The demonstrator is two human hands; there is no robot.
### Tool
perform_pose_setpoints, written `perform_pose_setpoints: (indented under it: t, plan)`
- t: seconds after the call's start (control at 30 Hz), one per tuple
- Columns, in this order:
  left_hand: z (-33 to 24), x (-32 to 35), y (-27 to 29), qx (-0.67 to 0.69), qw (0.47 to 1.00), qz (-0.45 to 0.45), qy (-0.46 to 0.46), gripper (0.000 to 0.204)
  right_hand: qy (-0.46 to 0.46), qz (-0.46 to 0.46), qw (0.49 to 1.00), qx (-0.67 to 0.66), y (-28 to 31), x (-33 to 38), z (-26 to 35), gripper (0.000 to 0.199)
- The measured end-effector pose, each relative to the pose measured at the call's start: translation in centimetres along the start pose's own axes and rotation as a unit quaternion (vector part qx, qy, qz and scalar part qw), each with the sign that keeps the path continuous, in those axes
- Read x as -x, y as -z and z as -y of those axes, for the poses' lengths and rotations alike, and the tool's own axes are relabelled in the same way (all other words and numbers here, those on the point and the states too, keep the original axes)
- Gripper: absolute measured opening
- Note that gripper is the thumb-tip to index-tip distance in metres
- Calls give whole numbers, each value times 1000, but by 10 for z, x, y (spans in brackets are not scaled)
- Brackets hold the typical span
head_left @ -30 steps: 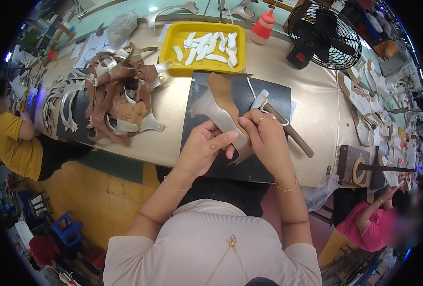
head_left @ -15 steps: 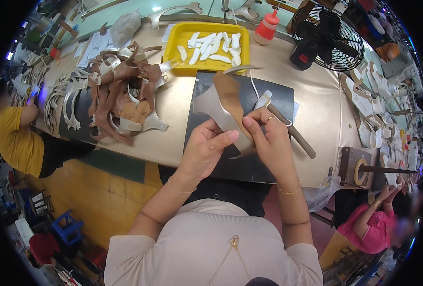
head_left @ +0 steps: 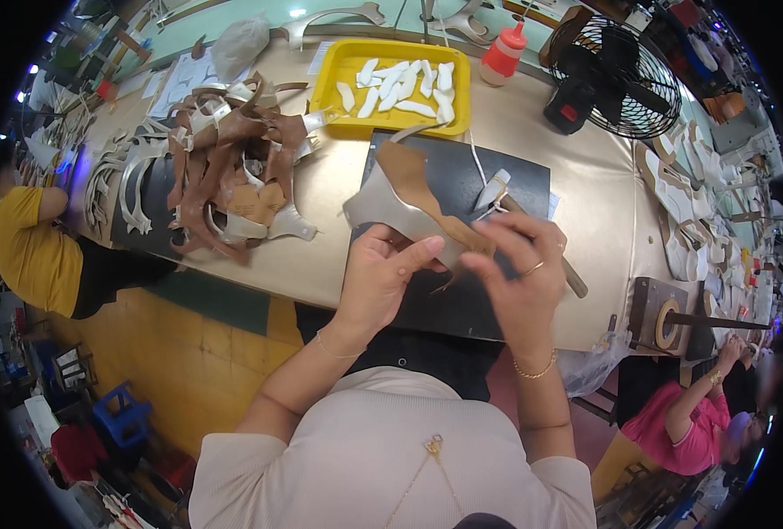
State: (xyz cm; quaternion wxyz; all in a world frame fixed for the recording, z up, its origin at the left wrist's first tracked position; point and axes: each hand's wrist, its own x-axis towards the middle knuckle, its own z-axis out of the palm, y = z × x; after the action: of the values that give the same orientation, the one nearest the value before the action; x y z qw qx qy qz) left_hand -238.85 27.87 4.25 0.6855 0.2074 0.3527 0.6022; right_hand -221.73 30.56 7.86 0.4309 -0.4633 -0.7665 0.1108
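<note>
My left hand (head_left: 386, 271) pinches a cut shoe-upper piece (head_left: 393, 212) between thumb and fingers, above a dark board (head_left: 515, 181). The piece is silvery on one face, with a brown lining that shows along its upper right side. My right hand (head_left: 521, 260) is at the piece's right end, fingers apart and slightly blurred; whether a fingertip still touches the lining I cannot tell. Behind that hand lies a hammer (head_left: 574, 278), its handle partly covered by the fingers. A white-wrapped tool (head_left: 495, 187) with a cord rests beside it on the board.
A yellow tray (head_left: 321, 97) holds several white pads. Brown and silver upper pieces (head_left: 233, 176) are heaped at left. A red bottle (head_left: 503, 57) and a black fan (head_left: 612, 79) stand at the back right. Co-workers sit at left, in a yellow shirt (head_left: 30, 247), and lower right, in pink (head_left: 682, 432).
My right hand has opened and come off its pinch on the piece's right edge. The piece has tilted slightly left in my left hand, and the view has shifted a little.
</note>
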Motion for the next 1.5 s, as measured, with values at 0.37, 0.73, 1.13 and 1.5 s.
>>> perform_pose_setpoints:
  t: [0.37, 0.73, 1.13, 1.5]
  plan:
    - [2, 9, -3, 20, 1000, -4, 14, 28, 12, 61, 998, -4, -5, 10, 2, 43]
    - [2, 13, 1, -62, 995, 64, 40, 37, -270, 194, 898, -288, 1, -13, -11, 21]
    - [-4, -5, 2, 47, 992, 91, 71, 39, -237, 177, 922, -250, -1, -22, 5, 24]
    - [23, -9, 16, 87, 989, 113, 24, 29, -148, 80, 972, -161, -23, -6, 3, 17]
